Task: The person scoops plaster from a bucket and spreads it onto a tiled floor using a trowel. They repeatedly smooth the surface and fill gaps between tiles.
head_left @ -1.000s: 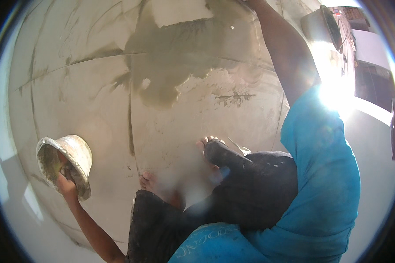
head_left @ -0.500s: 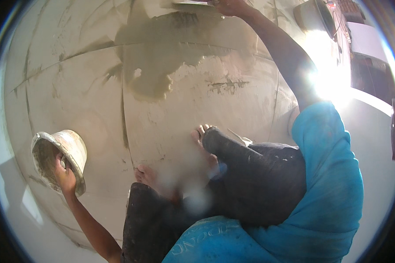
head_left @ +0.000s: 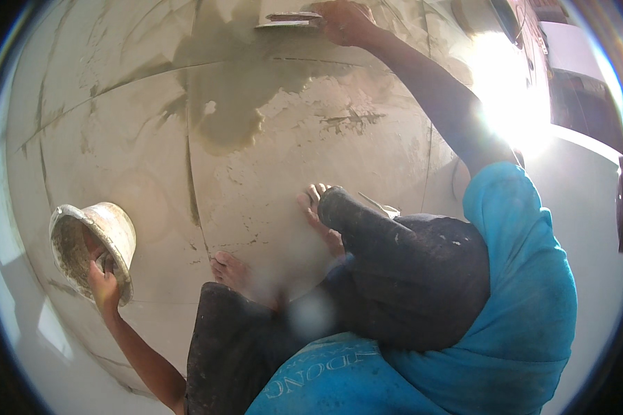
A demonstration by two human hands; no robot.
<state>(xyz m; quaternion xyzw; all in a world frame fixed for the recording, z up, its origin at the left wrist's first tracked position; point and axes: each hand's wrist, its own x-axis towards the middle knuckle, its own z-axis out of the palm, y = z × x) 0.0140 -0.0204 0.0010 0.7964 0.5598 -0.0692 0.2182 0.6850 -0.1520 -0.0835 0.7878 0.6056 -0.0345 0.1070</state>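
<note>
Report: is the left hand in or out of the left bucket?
In: the left hand reaches past the rim of the left bucket, fingers inside its mouth. Whether it grips anything, I cannot tell.

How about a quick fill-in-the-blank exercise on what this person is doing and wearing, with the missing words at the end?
1. The left hand reaches into a round-rimmed ____.
2. The right hand holds a trowel near the ____ edge of the picture.
3. The person's shirt is ____ in colour.
4. The feet on the smeared floor are ____, with toes showing.

Missing words: bucket; top; blue; bare.
</note>
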